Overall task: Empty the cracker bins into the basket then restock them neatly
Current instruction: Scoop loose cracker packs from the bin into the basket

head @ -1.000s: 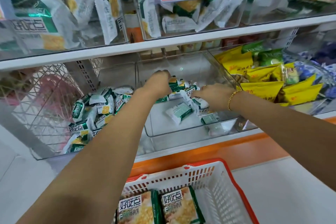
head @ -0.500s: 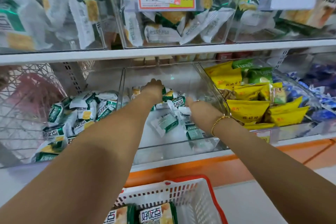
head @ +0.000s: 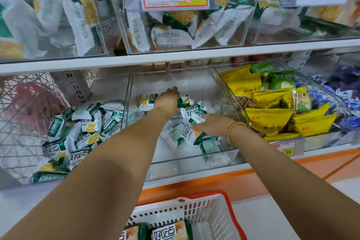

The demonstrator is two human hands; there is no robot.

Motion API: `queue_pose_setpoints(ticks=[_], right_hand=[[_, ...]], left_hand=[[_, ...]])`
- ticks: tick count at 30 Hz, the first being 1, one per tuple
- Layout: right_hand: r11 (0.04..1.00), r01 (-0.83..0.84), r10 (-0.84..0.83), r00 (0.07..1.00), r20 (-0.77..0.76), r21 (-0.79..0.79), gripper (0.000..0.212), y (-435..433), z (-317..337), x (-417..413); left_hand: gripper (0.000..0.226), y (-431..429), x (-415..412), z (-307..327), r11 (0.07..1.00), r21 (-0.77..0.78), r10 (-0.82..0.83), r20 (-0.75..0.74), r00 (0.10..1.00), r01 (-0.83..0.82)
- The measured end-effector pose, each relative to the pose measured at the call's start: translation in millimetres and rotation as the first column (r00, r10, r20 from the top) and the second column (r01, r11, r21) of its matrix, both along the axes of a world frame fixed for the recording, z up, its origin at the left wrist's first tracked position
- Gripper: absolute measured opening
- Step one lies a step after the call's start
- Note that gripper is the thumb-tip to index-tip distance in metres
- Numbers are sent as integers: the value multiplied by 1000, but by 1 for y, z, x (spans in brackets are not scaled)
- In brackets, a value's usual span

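The cracker packets (head: pixel 191 115) lie in a loose heap in the middle clear bin (head: pixel 194 163) on the lower shelf, and both bare hands are inside it. The left hand (head: pixel 168 101) reaches over the back of the heap, palm down, with its fingers dipping past the far packets. Whether they curl round one cannot be told. The right hand (head: pixel 212 124), with a gold bracelet (head: pixel 234 130) at the wrist, lies flat against the heap's right side. Its fingers are straight and together, pointing left and touching a green-and-white packet without gripping it. So the heap sits between the two hands. More packets of the same kind (head: pixel 81 128) fill the bin to the left. The red-rimmed white basket (head: pixel 228 200) stands below the shelf and holds larger packs (head: pixel 171 230).
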State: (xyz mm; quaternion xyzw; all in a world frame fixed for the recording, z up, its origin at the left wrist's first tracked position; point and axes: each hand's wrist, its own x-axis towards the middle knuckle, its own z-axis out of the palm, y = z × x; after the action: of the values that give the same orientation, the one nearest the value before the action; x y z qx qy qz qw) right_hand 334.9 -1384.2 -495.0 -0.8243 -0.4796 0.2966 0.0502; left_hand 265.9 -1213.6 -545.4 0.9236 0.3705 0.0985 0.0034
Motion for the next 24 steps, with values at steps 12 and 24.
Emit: queue_pose_setpoints(ticks=[12,24], right_hand=[[998,-63,63,997,-34,-17,39,9,-7,-11],[967,-238,240,971,4,-86,54,11,-14,-36]], left_hand=[[77,8,-2,9,944,-319,-110,-48,993,89],[55,-7,0,23,944,-330,2,23,1000,6]])
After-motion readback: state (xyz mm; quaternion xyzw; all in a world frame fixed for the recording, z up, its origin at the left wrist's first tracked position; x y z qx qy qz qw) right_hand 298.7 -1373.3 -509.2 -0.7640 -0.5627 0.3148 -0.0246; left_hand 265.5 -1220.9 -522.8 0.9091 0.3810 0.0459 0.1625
